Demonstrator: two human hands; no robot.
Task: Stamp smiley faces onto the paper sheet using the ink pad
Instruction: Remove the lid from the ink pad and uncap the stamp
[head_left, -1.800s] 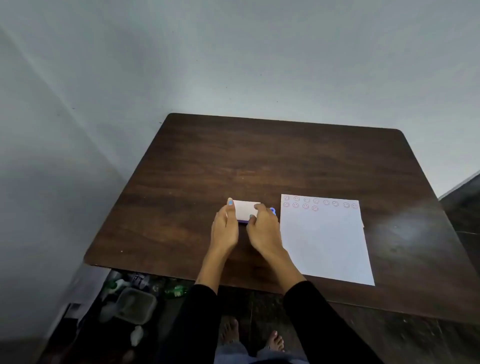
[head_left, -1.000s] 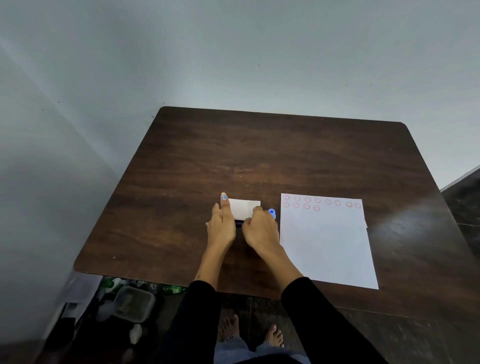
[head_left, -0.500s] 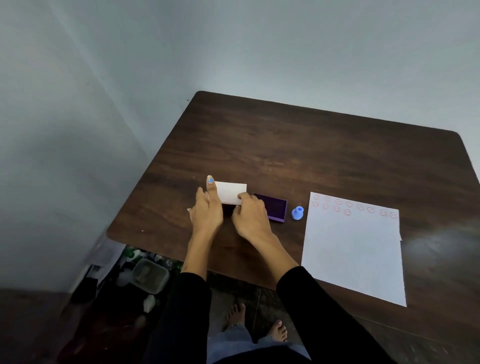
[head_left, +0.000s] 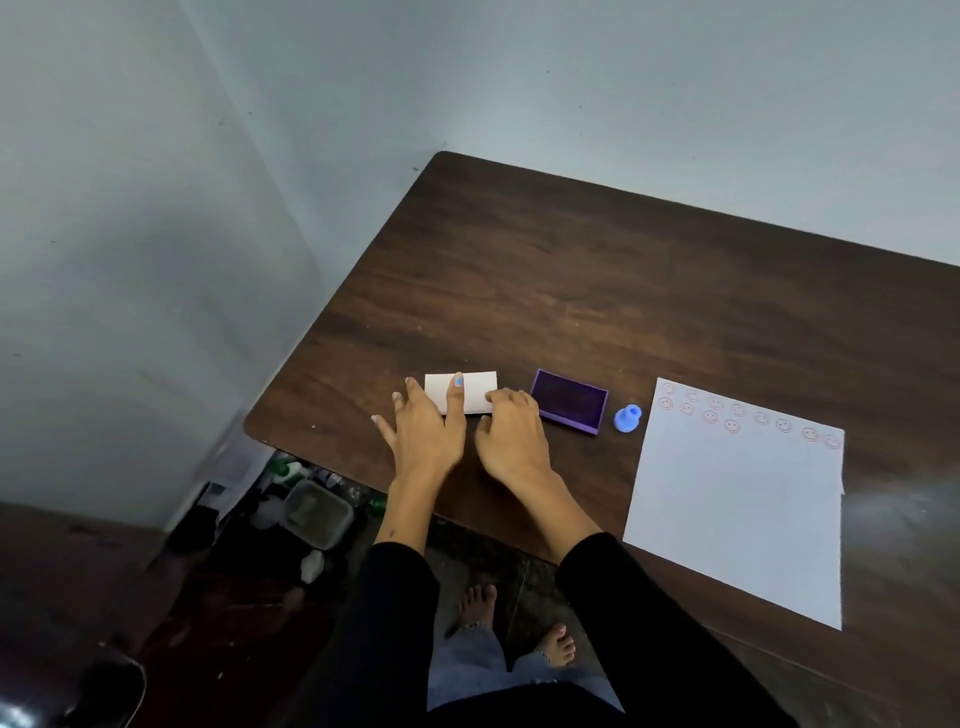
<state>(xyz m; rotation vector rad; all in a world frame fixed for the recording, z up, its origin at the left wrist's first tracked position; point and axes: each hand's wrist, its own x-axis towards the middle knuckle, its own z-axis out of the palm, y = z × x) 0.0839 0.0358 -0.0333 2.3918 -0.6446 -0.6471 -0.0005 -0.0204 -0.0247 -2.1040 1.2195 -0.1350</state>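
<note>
In the head view, the white lid (head_left: 461, 393) of the ink pad is seen lying flat on the dark wooden counter (head_left: 545, 270), set down clear of the pad it covered a moment earlier. The left hand (head_left: 426, 441) lies over the lid with its grip spread, one finger resting along the lid's top. The right hand (head_left: 511, 436) touches the lid's right edge with curled fingers; whether anything is pinched there cannot be told, though the grip looks loose and empty.

Just to the right of the right hand's grip, the purple ink pad (head_left: 570, 400) is now exposed, face up and apart from the lid. Further right of that grip stands the small blue stamp (head_left: 628, 418), upright and untouched, just beside the left edge of the paper sheet (head_left: 737, 499). Two short rows of red smiley faces (head_left: 732, 426) are carried along the sheet's far edge; the remainder is blank.

With the pad uncovered, inking is judged possible again. The stamp is probably to be picked up next by the right hand, pressed on the pad and taken to the blank paper.
</note>
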